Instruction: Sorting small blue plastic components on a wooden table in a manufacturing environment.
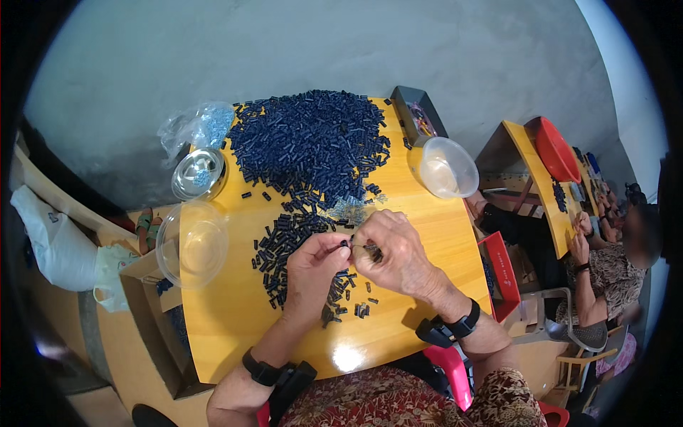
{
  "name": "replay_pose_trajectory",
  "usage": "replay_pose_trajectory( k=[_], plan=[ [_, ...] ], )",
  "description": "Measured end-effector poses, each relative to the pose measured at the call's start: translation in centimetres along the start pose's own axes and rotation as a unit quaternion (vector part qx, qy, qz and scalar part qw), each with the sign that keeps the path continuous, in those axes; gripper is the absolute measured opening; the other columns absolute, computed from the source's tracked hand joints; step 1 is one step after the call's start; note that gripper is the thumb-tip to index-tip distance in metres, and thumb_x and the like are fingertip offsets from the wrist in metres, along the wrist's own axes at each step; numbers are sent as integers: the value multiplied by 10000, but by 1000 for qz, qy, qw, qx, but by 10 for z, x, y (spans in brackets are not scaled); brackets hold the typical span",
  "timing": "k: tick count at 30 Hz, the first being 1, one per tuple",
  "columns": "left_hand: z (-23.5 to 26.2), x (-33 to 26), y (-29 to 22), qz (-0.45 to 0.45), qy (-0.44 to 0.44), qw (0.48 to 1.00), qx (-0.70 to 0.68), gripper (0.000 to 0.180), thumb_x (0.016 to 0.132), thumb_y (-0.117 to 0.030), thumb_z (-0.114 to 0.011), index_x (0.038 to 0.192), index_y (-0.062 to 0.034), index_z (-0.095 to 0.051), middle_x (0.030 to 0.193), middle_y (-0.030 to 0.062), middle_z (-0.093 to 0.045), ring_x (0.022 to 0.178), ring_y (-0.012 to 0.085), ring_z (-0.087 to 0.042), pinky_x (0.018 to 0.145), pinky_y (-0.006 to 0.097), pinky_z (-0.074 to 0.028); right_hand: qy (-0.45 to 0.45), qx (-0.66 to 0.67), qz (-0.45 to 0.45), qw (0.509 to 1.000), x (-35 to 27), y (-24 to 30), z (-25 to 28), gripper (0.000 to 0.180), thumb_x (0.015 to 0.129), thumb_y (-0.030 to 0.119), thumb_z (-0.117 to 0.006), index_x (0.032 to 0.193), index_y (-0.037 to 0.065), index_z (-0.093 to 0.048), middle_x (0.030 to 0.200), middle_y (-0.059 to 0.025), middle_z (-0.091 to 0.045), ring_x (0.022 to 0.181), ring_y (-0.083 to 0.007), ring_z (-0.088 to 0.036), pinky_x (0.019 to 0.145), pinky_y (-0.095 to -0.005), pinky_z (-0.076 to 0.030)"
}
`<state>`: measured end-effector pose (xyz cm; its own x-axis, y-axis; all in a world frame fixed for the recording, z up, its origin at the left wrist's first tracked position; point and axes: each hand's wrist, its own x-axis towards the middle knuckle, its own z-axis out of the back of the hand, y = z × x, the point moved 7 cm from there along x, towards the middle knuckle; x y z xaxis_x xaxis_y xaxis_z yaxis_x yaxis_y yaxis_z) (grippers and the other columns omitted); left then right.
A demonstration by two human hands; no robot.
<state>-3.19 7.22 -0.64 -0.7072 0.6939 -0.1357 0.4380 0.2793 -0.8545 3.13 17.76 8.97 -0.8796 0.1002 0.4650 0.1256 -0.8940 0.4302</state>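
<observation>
The bench looks like varnished wood or wood laminate, smooth and glossy, with a bright glare near its front edge. The dark blue pieces heaped on it look like hard plastic with a slight sheen. At its left edge, the small bowl is mirror-bright, like polished metal; the large bowl is thin, smooth, clear plastic; and the bag is crinkled, shiny film. At the bench's right, the tub is smooth, translucent plastic. The tray at its far right corner looks matt. Left of the bench, the carton is matt cardboard. Beyond it, the wall is matt, cloudy plaster or concrete.
</observation>
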Motion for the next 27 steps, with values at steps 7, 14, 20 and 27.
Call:
replay_pose_trajectory(
  k=[7,14,20,27],
  plan=[
    [6,0,2,34,-6,999,-16,194,902,-47,-669,1093,-27,-644,992,23,-661,871,89,-634,812,236,-544,-4,21,4,1000,-10,2,-8,148,723,11,-689,814,68,-587,790,-75,-559,791,-271,-573,737,-378,-436],
    [4,0,6,67,5,997,-26,188,891,-49,-685,1075,-45,-649,957,15,-659,825,84,-634,771,222,-540,-1,93,-41,995,-22,-3,-6,164,748,34,-715,883,47,-623,877,-91,-619,859,-276,-607,782,-379,-456],
    [-2,-1,6,59,28,996,-66,217,881,-15,-678,1090,-44,-630,953,16,-654,811,80,-630,753,210,-538,-46,129,-44,990,-33,-4,-2,158,762,39,-720,899,35,-642,857,-106,-630,818,-290,-616,767,-389,-471],
    [-6,0,0,40,31,995,-87,331,852,46,-664,1161,-41,-581,952,23,-654,808,89,-629,753,211,-540,-105,73,9,992,-34,2,0,181,726,23,-725,890,33,-651,860,-102,-656,800,-276,-626,725,-378,-479]
  ],
)
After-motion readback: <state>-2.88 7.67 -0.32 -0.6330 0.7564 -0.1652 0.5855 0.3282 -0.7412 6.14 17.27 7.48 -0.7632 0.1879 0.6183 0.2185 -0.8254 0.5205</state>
